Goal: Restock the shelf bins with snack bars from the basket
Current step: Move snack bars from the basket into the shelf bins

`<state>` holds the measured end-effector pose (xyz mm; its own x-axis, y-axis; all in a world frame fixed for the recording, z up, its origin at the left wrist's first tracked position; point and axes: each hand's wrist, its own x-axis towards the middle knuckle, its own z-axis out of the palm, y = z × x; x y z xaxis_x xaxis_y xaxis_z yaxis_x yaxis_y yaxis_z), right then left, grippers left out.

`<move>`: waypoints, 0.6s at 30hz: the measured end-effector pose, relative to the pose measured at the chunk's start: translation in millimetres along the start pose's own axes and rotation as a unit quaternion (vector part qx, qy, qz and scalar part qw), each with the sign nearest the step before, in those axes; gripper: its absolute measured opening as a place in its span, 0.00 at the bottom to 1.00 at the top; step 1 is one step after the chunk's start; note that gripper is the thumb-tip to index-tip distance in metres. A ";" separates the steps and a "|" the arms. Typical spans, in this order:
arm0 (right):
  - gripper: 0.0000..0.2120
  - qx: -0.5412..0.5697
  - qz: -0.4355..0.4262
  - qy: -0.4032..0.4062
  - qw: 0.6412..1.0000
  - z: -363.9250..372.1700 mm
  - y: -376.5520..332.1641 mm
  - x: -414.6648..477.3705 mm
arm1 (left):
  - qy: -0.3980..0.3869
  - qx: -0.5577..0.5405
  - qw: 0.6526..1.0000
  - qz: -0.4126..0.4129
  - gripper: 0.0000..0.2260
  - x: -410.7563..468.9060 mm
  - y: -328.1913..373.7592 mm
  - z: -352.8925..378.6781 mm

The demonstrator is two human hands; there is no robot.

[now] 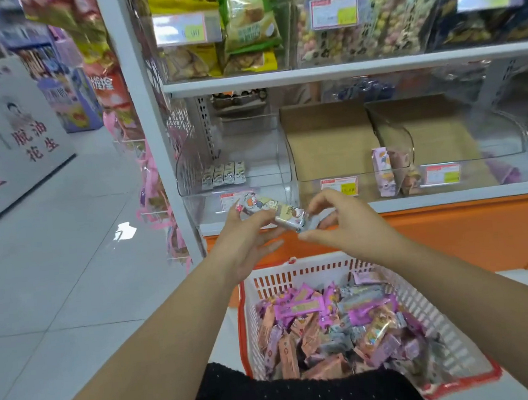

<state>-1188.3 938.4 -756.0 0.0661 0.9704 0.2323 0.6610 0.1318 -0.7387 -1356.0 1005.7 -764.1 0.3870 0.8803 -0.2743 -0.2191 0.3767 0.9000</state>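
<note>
**Snack bars held before the lower shelf.** Both hands hold a small bundle of snack bars (273, 211) just in front of the shelf's front edge (447, 198) and above the basket (297, 272). The left hand (247, 242) pinches the bundle's left end between thumb and fingers. The right hand (349, 221) grips its right end with curled fingers. The basket holds a heap of pink, purple and grey bars (331, 321). In the leftmost clear bin (189, 161), a row of four bars (223, 174) stands near the front wall.
</note>
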 end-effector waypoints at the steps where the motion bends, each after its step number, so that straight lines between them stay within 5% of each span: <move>1: 0.15 0.016 0.008 0.011 1.000 1.5 -1.2 8.3 | -0.007 -0.008 1.000 0.003 0.25 4.6 2.8 -0.1; 9: 0.12 -0.007 -0.001 0.059 0.998 17.3 -3.2 102.0 | 0.075 0.119 0.977 0.158 0.19 64.3 29.4 -10.7; 11: 0.10 -0.043 -0.013 0.080 0.996 23.0 -3.5 133.2 | 0.115 0.260 0.930 0.231 0.16 82.2 37.0 -23.1; 15: 0.10 -0.215 -0.005 0.016 0.977 45.7 2.7 201.4 | 0.159 0.517 0.777 0.323 0.10 123.2 48.9 -61.7; 18: 0.16 -0.319 0.038 -0.048 0.946 66.3 14.2 245.9 | 0.136 0.581 0.752 0.278 0.09 146.5 51.6 -86.1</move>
<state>-1212.2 1192.3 -751.3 0.0845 0.9901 0.1125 0.9753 -0.0590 -0.2127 -1387.7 1178.9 -787.0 0.2921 0.8946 0.3382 0.7138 -0.4393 0.5455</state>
